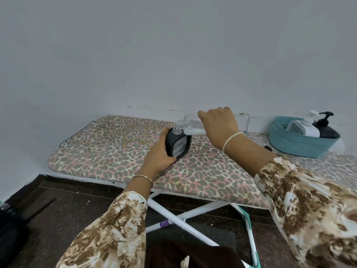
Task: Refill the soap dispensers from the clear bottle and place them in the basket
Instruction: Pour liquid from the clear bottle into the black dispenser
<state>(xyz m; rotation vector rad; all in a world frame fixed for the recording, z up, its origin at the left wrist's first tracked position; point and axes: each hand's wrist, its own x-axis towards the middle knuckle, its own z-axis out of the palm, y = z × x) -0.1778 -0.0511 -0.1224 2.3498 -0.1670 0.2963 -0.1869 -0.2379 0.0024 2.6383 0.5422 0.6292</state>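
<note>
My left hand [158, 154] grips a black soap dispenser [178, 145] with a clear window, standing on the leopard-print board [108, 144]; its pump is off and its neck is uncovered. My right hand [219, 124] holds the clear bottle [193, 124] tipped on its side, its mouth right over the dispenser's neck. Clear liquid lies in the bottle's lower side. A teal basket [297, 146] at the right holds a white pump dispenser [307, 125] and a black pump dispenser [324, 127].
A small black part [268, 148] lies on the board near the basket. The board stands against a white wall [173, 55] on white crossed legs [181, 219]. The floor below is dark. A black object [7, 225] sits at the lower left.
</note>
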